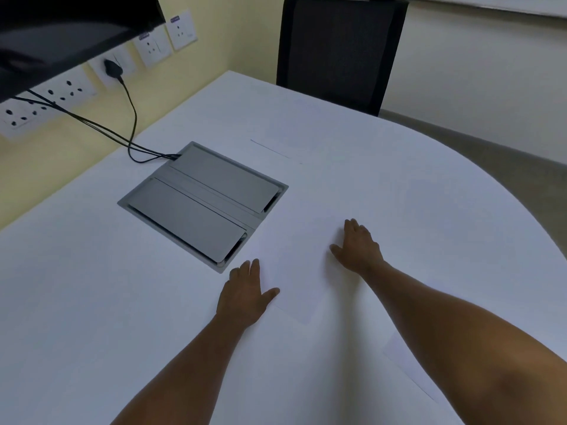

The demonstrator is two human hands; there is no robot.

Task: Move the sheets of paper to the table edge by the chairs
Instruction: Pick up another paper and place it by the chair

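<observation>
Both palms flat on a sheet, nothing gripped

I had my left hand (245,297) and right hand (359,246) spread open on the white sheet of paper (302,271) beside the grey cable box (202,200); another sheet (276,139) lay near the black chair (337,50)
</observation>
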